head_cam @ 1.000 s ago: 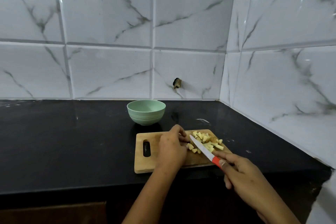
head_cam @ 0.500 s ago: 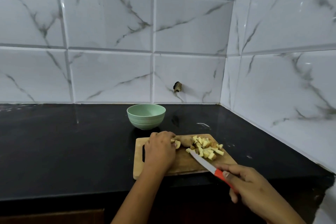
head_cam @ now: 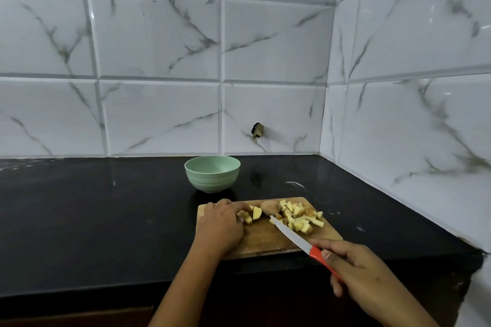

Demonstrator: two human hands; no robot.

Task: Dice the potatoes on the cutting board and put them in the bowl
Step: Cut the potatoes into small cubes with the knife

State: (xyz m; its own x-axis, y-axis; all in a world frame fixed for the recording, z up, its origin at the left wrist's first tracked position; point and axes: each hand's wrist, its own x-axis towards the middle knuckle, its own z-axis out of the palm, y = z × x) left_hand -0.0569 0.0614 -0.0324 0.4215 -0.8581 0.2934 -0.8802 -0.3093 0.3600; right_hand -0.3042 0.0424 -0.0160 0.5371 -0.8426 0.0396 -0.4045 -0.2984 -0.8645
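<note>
I log the left hand [head_cam: 221, 223] on the left part of the cutting board [head_cam: 265, 244], further left than a second ago, when it worked at the pile. Its bent fingers touch a few potato chunks [head_cam: 249, 215], now drawn apart from the diced pile [head_cam: 300, 219]; I cannot tell whether it pinches them. A brown-skinned potato piece [head_cam: 269, 207] shows between the two. The right hand [head_cam: 369, 271] grips the knife [head_cam: 291, 235] by its red handle, tip just beside the pile, much as before. The green bowl [head_cam: 212, 174] stands on the bench [head_cam: 106, 220] behind the board.
</note>
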